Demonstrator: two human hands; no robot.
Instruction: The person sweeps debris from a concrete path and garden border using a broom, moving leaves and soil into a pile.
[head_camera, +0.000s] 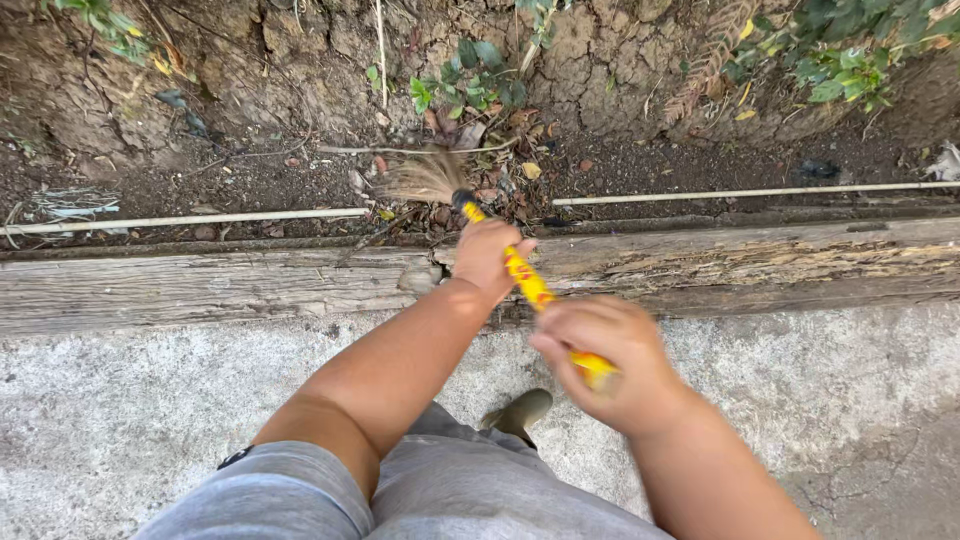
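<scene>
The broom (470, 212) — its yellow handle clamped in both the left hand (487, 255) and right hand (600, 350), bristles on the soil beyond the plank (200, 285) — is best swept in short, low strokes, so leaves (520, 120) are gathered, not scattered.

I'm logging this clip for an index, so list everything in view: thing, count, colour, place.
broom: one, yellow and red handle, straw bristles on the soil
wooden beam: one, weathered grey-brown, across the middle
white pipe: one, thin, along the soil behind the beam
concrete floor: grey, below the beam
plants: several, green, on the earth bank
shoe: one, olive, on the concrete
left hand: grips the handle near the bristles
right hand: grips the handle's end
</scene>
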